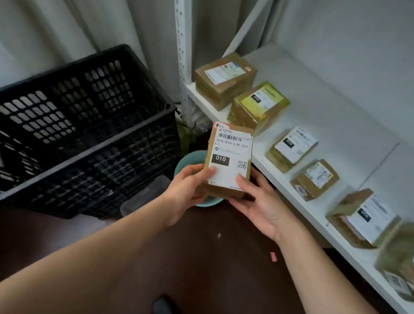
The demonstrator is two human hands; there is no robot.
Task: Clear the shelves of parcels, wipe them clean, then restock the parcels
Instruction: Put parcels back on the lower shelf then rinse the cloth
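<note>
A person holds a small brown cardboard parcel with a white shipping label (228,161) in both hands, above the dark floor between a black perforated plastic crate (75,130) at nine o'clock and a white metal shelf (334,123) at three o'clock. The left hand (187,192) grips the parcel's lower left corner, thumb curled onto the label; the right hand (257,203) cups the lower right edge, thumb pressed on the label and fingers wrapped beneath. The parcel's long axis runs from six to twelve o'clock, away from the fingers, its label — printed with a barcode, a QR code and "010" — facing up. It sits roughly midway between crate and shelf edge, so which way it is headed cannot be judged; the right hand lies nearer the shelf, the left nearer the crate. A row of taped brown parcels (260,106) rests along the shelf front. Directly under the held parcel — partly hidden by it — stands a teal round basin (188,162).
</note>
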